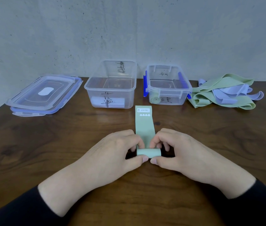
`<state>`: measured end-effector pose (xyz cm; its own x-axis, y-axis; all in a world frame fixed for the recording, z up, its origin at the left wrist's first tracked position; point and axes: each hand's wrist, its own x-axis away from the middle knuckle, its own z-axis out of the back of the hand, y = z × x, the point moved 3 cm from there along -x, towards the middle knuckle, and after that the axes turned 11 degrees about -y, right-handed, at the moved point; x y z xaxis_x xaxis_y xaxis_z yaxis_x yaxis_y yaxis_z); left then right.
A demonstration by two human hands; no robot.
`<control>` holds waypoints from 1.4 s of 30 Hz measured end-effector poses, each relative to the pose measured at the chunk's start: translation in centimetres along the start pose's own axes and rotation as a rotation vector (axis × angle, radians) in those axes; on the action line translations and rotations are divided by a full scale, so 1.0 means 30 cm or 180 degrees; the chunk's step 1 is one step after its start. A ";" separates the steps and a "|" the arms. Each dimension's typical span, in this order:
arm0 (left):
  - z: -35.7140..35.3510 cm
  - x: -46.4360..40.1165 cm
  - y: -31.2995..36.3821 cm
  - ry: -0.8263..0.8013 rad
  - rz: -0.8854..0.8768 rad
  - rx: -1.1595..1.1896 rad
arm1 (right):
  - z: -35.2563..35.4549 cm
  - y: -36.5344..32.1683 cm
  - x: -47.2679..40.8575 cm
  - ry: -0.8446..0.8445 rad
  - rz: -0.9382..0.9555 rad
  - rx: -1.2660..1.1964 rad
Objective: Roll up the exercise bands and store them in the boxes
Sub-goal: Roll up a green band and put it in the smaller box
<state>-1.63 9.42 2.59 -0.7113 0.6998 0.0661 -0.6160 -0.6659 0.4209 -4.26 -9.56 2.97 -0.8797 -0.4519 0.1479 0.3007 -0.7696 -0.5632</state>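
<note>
While our left hand (119,149) and right hand (176,147) are meeting near the front middle of the wooden surface (47,144), both are pinching the rolled end of a green exercise band (145,126), thumbs touching its near side and fingers curled over the top. The roll is lying crosswise between our hands, and the unrolled length is stretching flat away from us, its far end printed HEAVY and reaching just short of the boxes. Behind it, the larger clear box (111,85) is standing open with a pale rolled band (108,101) lying against its front wall. To its right, the smaller clear box (168,85) with blue clips is holding a green rolled band (155,100) in its front left corner. Both boxes are carrying handwritten marks we cannot read. At the far right, a loose pile of bands (226,93), green and lavender, is lying tangled just beside the smaller box. At the far left, two clear lids (44,93) are sitting stacked, well apart from our hands. Dark sleeves are covering our forearms.
</note>
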 end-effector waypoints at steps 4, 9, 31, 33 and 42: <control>-0.001 -0.001 -0.010 -0.0060 0.0106 -0.0069 | 0.003 0.007 0.005 0.0031 -0.0038 0.0002; 0.000 -0.001 -0.010 -0.0067 0.0112 -0.0142 | 0.002 0.008 0.003 0.0036 -0.0046 -0.0037; 0.007 0.000 -0.012 0.0100 0.0158 0.0082 | 0.006 0.016 0.002 0.0070 -0.0036 -0.0081; 0.007 0.001 -0.011 0.0114 0.0158 0.0086 | 0.005 0.016 0.002 0.0082 -0.0044 -0.0038; 0.008 0.004 -0.007 0.0034 0.0219 -0.0018 | 0.003 0.016 0.001 0.0067 -0.0047 -0.0112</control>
<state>-1.49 9.71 2.74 -0.7556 0.6494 0.0851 -0.5673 -0.7138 0.4107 -4.11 -9.99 2.77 -0.8916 -0.4307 0.1396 0.2747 -0.7597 -0.5894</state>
